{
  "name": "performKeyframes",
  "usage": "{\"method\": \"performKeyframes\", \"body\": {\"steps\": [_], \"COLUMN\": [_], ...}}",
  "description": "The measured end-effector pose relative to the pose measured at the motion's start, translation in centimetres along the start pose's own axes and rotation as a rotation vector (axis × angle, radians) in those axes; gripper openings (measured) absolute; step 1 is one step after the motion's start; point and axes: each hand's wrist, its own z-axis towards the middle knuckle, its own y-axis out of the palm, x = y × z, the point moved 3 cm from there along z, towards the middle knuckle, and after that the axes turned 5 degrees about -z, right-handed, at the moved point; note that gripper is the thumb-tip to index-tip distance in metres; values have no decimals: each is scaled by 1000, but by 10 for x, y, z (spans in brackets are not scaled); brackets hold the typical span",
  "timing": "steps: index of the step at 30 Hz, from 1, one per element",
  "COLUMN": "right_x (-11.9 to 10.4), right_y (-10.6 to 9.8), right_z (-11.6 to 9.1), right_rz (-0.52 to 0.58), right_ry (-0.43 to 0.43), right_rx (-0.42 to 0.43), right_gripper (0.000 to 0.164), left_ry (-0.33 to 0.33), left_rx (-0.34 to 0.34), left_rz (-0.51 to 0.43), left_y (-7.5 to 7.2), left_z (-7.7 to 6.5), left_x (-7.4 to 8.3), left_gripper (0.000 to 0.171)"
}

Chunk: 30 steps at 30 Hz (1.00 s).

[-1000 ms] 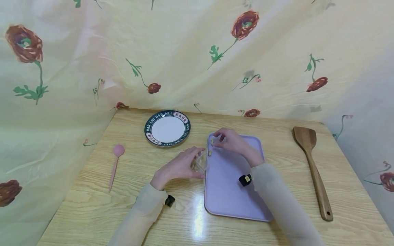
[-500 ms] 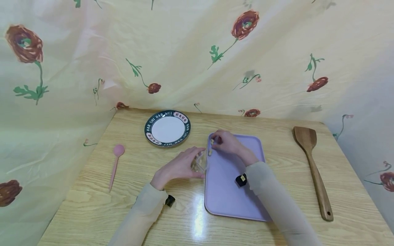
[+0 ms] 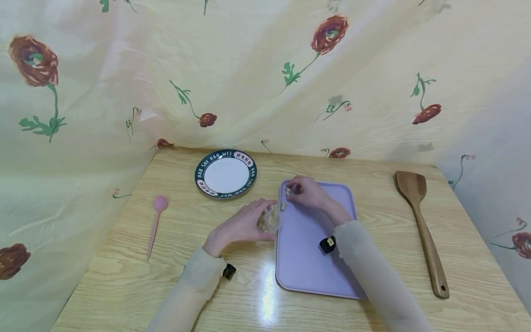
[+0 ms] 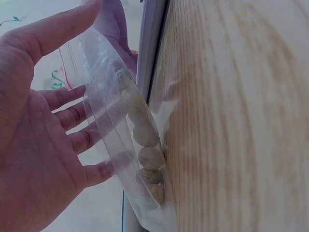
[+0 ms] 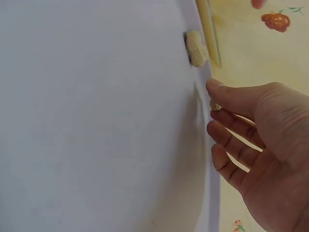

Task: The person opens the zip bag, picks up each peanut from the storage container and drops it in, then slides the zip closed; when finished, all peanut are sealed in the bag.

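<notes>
My left hand [image 3: 240, 222] curves its thumb and fingers round a clear plastic bag [image 4: 104, 111] beside the purple tray's [image 3: 315, 258] left edge. Unshelled peanuts [image 4: 146, 133] lie along the bottom of the bag, seen through the plastic. Over the tray's far left corner, my right hand [image 3: 309, 192] pinches a peanut [image 5: 216, 105] between thumb and fingertips, which mostly hide it. A second peanut [image 5: 196, 48] lies against the tray's rim, a little nearer than the pinched one in the head view.
Behind the left hand sits a white plate [image 3: 226, 174] with a dark lettered rim. A pink spoon [image 3: 156, 214] lies at the left of the wooden table [image 3: 124, 281]. At the right lies a wooden spatula [image 3: 421, 226]. A flowered cloth [image 3: 249, 78] hangs behind the table.
The right hand has moved in from beside the far peanut, and its fingertips now pinch it. The left hand and the bag have stayed in place.
</notes>
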Motion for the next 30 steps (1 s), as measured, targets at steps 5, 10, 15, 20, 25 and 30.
{"method": "performKeyframes", "body": {"steps": [5,10,15,20,25,30], "right_x": [-5,-18,-40,-57,-68,-72], "right_y": [-8,-16,-21,-19,-9,-2], "right_z": [-10,-23,-39,-54,-62,-64], "right_rz": [46,47,84,93,94,75], "right_ry": [-17,-62,-98,-150,-187,-193], "right_rx": [37,79,100,106,94,69], "right_gripper": [33,32,31,31,31,30], "left_ry": [-12,-20,-15,-7,-8,4], "left_rx": [1,0,2,3,-2,3], "left_rz": [-11,-25,-15,-10,-14,-12], "left_y": [0,0,0,0,1,1], "left_z": [0,-1,0,1,1,1], "left_x": [0,-1,-1,-1,-2,-2], "left_gripper": [96,95,95,95,95,94]}}
